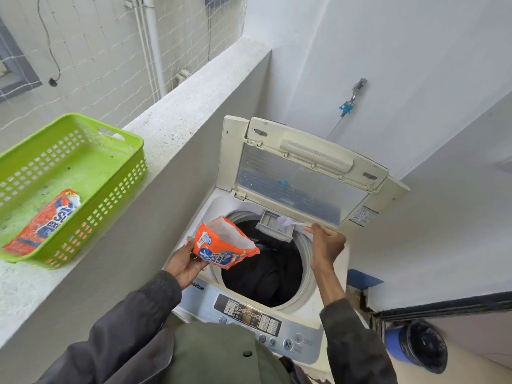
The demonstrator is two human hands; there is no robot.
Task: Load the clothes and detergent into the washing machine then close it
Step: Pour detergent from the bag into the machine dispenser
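Opened orange detergent pouch point(225, 242) in the left hand point(185, 261), grip clamped round its lower left end, body sticking up and right out of the grip, mouth gaping toward the drum. Probably light, soft, crinkly; liable to sag and spill powder if squeezed, so best held low by the sides. Small white plastic spoon point(291, 221) pinched by its handle end in the right hand point(325, 245), bowl reaching left of the grip over the pulled-out detergent drawer point(274, 227). Stiff, featherweight, easily flicked. Dark clothes point(266, 273) already down in the washing machine point(249, 317), lid point(304, 173) up. Second detergent packet point(44, 217) in the green basket point(116, 151) on the ledge point(177, 112).
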